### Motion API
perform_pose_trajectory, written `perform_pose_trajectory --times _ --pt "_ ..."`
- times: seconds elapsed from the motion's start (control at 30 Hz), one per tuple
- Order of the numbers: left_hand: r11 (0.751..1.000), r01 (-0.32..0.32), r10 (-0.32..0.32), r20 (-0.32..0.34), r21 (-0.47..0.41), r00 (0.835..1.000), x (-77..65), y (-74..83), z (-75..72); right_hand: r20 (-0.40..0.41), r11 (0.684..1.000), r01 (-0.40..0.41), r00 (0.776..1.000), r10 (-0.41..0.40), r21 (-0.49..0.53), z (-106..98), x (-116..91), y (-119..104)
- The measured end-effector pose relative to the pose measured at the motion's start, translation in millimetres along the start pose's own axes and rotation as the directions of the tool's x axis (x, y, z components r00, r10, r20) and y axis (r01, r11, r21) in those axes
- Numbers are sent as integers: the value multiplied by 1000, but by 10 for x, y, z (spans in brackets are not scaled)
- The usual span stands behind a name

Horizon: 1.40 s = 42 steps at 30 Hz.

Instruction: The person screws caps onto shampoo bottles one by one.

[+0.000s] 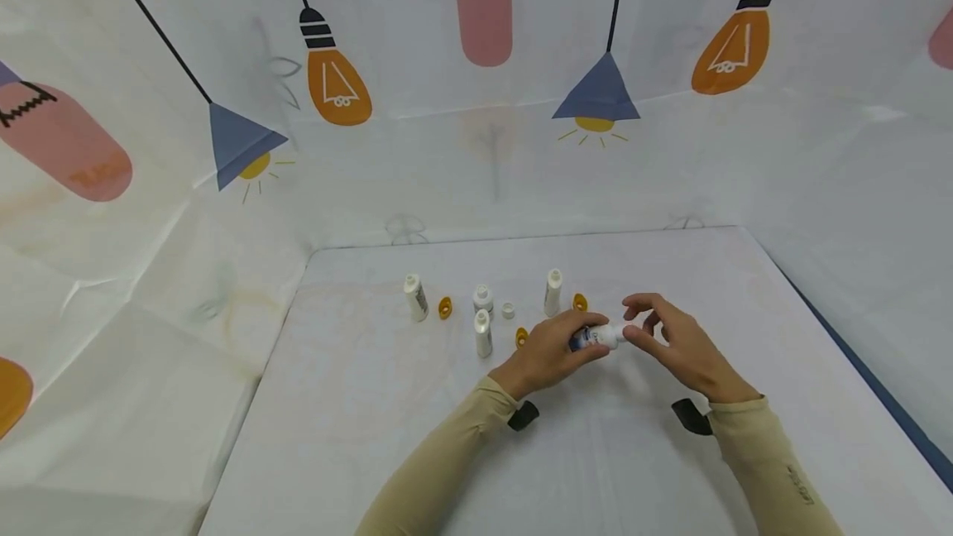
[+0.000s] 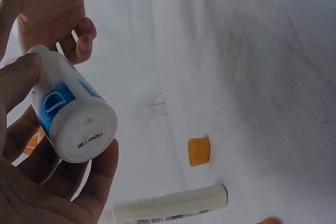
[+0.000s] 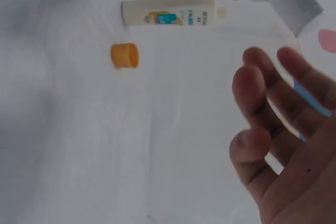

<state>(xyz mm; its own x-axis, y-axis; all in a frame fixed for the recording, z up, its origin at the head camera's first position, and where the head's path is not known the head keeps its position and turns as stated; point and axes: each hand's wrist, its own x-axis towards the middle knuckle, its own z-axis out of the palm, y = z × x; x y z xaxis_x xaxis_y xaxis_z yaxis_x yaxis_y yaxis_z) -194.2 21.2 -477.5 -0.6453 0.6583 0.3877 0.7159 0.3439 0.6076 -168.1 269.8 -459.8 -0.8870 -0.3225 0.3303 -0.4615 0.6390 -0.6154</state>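
Note:
My left hand grips a white bottle with a blue label, held tilted above the table. Its base, printed with small dark characters, faces the left wrist camera, and its white cap points toward my right hand. That hand holds nothing; its fingers are loosely bent and spread, with a gap between them and the cap in the right wrist view. Behind the left hand stands a slim white bottle, and near it are two orange caps, one farther back and one right beside the hand.
Farther left on the white table stand several white bottles, including a slim one, a rounder one and one at the far left. A small white cap and another orange cap lie among them. White printed sheeting encloses the table.

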Motion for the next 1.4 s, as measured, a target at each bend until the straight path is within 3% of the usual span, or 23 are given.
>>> perform_pose_trajectory --times 0.13,0.3,0.6,0.8,0.9,1.1,1.4 --pt "1000 21 -21 -4 -15 1000 -12 -14 -5 15 990 119 993 -121 72 -56 -8 3" --pt "999 31 -31 -9 -26 999 -19 -24 -12 -13 964 259 966 -259 59 -81 10 19" --pt "1000 15 -15 0 -26 1000 -12 -30 -14 -27 958 270 963 -269 98 -82 23 51" --pt "999 22 -22 6 -23 1000 -11 -15 -17 -33 955 288 957 -287 63 -99 17 48" --pt "999 29 -28 13 -31 1000 -11 -2 -14 -41 963 270 962 -269 17 -100 8 47" --pt "999 19 -18 27 -30 999 -1 32 10 -33 985 134 990 -139 -108 -34 -12 67" --pt "1000 15 -15 22 -8 1000 6 47 24 -1 993 36 999 -36 -114 -37 -25 14"
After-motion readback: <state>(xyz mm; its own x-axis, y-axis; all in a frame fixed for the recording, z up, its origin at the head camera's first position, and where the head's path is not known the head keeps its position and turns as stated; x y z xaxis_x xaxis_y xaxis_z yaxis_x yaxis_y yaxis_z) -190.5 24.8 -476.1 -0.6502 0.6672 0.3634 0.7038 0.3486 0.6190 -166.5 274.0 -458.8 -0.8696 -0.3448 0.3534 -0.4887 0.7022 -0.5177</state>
